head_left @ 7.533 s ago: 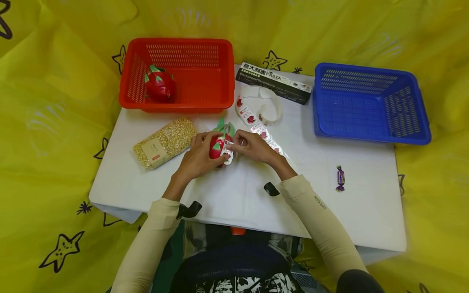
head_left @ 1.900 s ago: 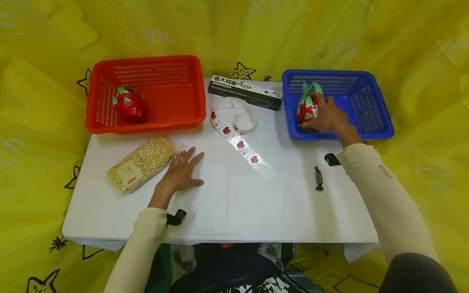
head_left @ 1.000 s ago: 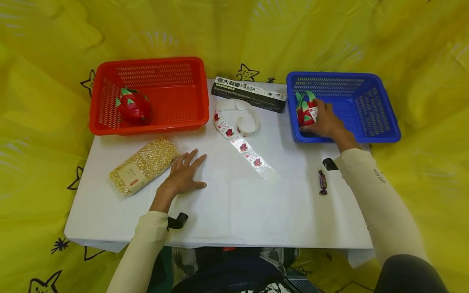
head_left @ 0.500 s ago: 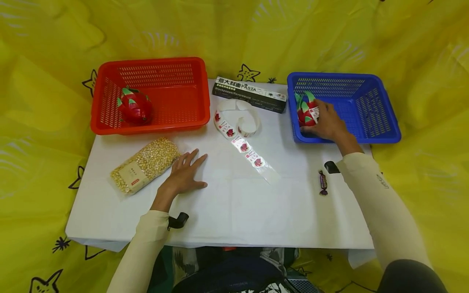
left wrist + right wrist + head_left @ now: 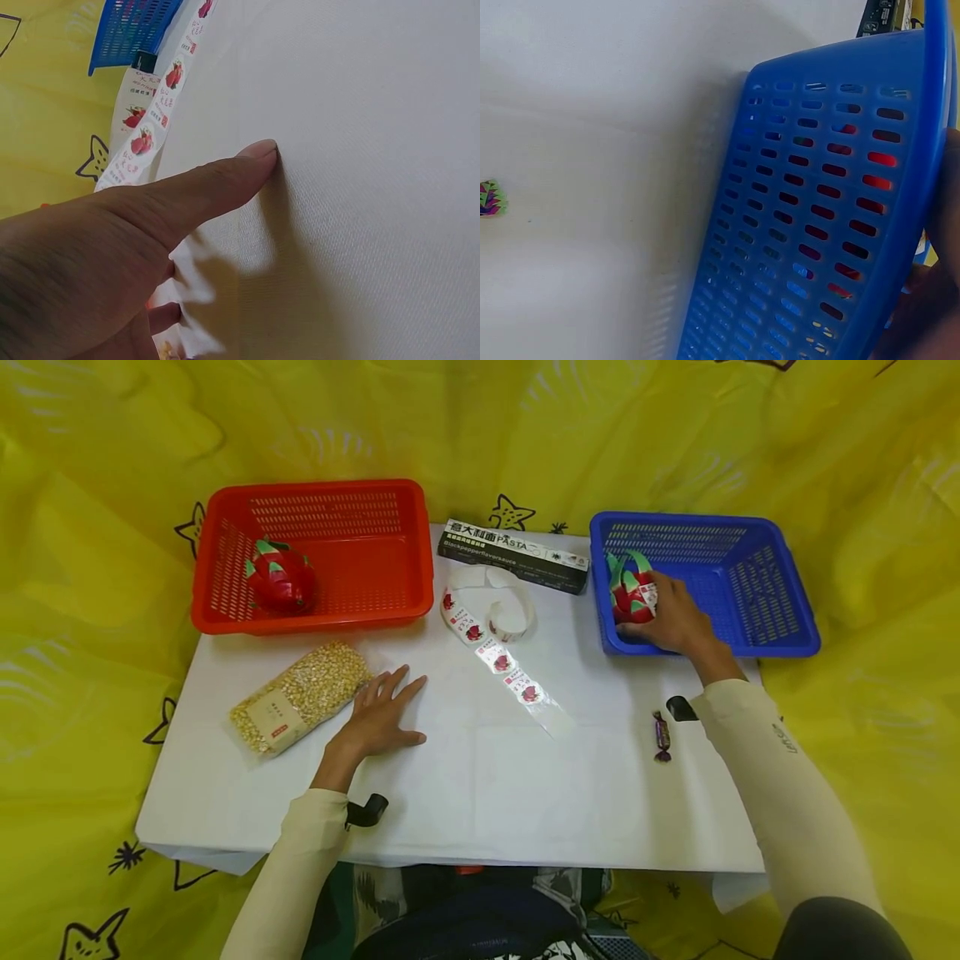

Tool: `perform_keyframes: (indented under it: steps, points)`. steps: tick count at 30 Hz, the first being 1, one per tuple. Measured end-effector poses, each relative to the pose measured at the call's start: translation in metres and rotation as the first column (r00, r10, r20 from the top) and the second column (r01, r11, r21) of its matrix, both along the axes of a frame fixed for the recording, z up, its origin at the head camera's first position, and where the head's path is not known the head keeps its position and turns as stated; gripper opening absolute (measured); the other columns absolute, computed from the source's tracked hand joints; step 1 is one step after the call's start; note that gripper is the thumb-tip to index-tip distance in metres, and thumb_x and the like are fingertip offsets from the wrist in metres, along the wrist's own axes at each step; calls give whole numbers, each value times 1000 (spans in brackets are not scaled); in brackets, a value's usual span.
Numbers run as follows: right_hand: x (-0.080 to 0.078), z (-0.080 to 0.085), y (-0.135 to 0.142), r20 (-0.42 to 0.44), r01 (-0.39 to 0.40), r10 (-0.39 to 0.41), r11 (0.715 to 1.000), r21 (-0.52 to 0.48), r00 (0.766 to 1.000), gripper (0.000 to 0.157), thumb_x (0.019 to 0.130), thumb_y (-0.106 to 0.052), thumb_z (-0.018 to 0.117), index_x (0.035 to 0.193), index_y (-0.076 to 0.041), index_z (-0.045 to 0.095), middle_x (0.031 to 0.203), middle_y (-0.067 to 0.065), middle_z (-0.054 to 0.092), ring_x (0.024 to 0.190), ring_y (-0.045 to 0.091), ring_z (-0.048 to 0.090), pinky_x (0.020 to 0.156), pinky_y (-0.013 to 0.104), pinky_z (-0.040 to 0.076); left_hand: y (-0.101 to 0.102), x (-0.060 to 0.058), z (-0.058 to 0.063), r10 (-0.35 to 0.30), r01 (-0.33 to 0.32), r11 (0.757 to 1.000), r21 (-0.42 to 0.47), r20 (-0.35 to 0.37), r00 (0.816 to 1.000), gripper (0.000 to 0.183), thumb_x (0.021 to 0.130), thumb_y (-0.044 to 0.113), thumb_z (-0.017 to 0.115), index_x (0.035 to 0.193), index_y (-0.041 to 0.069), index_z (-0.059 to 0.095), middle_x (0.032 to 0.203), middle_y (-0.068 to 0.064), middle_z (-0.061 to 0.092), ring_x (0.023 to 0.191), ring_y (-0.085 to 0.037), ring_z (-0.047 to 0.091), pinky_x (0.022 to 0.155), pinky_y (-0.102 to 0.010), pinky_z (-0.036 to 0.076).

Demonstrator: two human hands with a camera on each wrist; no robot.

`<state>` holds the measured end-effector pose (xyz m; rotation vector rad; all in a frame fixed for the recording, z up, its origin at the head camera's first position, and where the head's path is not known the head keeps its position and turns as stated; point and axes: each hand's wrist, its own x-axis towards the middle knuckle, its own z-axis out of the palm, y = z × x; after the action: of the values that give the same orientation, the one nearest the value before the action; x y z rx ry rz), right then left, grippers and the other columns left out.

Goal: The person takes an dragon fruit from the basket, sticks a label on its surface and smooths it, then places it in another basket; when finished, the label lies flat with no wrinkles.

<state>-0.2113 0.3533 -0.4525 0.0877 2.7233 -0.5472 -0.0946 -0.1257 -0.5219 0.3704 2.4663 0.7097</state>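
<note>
My right hand (image 5: 675, 614) grips a red dragon fruit (image 5: 628, 597) with green leaf tips inside the blue basket (image 5: 797, 602), at its left end. A white label sticker (image 5: 648, 595) shows on the fruit beside my fingers. In the right wrist view, the basket wall (image 5: 780, 202) hides most of the fruit, with red glimpsed through its slots. My left hand (image 5: 378, 718) rests on the white table, fingers spread and holding nothing. Its fingertips lie close to a clear bag of yellow corn kernels (image 5: 318, 689). From the left wrist view, the thumb (image 5: 217, 187) stretches over the cloth.
A red basket (image 5: 367, 585) at the back left holds another dragon fruit (image 5: 281, 578). A curled strip of dragon fruit stickers (image 5: 497, 657) lies mid-table, before a black pasta box (image 5: 517, 560). A purple-wrapped candy (image 5: 662, 737) lies in front of the blue basket.
Earlier both hands held the dragon fruit mid-table with a sticker at its side. The right hand then carried it into the blue basket, while the left let go and spread on the table.
</note>
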Motion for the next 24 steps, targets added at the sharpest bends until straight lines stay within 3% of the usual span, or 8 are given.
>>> perform_keyframes:
  steps: [24]
  points:
    - [3, 3, 5, -22, 12, -13, 1000, -21, 1000, 116, 96, -49, 75, 169, -8, -5, 160, 41, 21, 137, 62, 35, 110, 80, 35, 1, 0, -1, 5, -5, 1000, -24, 10, 1000, 99, 91, 30, 83, 170, 18, 24, 178, -14, 4, 162, -44, -2, 127, -68, -6]
